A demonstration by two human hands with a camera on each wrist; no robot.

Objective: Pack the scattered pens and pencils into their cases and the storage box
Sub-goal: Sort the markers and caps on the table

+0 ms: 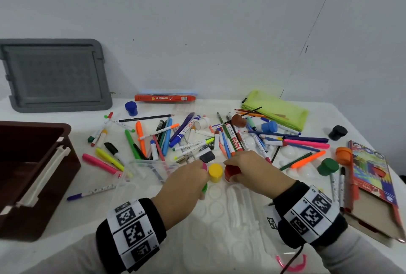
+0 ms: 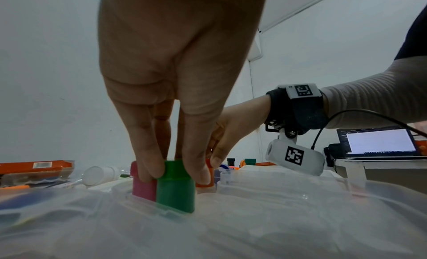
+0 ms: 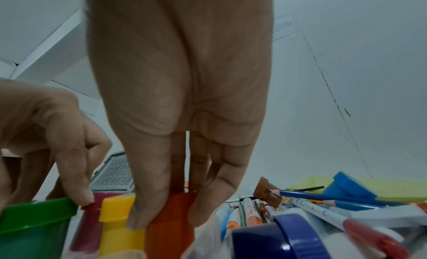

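Two hands meet mid-table before the scattered pens (image 1: 186,135); brown storage box (image 1: 33,175) far left. Left wrist view: left hand (image 2: 175,91) pinches green pot (image 2: 176,186) and pink pot (image 2: 143,184). Right wrist view: right hand (image 3: 182,98) pinches red pot (image 3: 171,224), beside yellow pot (image 3: 117,224).

Box (image 1: 33,177) sitting at the table's (image 1: 66,256) left; lid (image 1: 55,76) leaning behind it; pens (image 1: 186,137) lying mid-table; pouch (image 1: 274,109) lying behind right; pencil case (image 1: 373,186) lying far right.
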